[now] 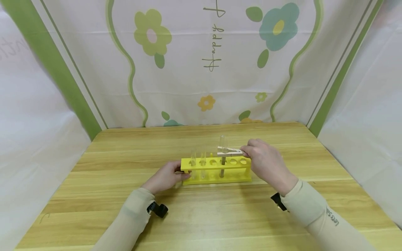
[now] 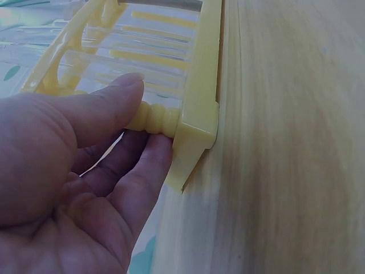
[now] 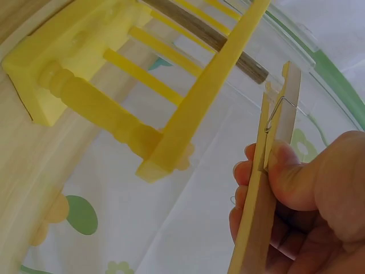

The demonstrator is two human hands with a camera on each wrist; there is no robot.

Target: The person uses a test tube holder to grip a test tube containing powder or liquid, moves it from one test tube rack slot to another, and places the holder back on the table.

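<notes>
A yellow test tube rack (image 1: 216,181) stands on the table. My left hand (image 1: 166,177) grips the grooved post (image 2: 153,117) at its left end, thumb on one side and fingers on the other. With my right hand (image 1: 267,162) I hold a wooden test tube clamp (image 3: 265,165), thumb against its side near the wire spring. The clamp's jaws are at the upper part of a test tube (image 1: 222,141) with grey-brown contents, standing upright in the rack. Whether they press on the glass I cannot tell. Two clear test tubes (image 1: 203,162) stand in the left holes.
The wooden table (image 1: 201,216) reaches to a flowered white curtain (image 1: 194,80) behind the rack. More white cloth hangs on both sides. A black wrist camera (image 1: 161,210) is strapped to the left sleeve, another (image 1: 278,201) to the right.
</notes>
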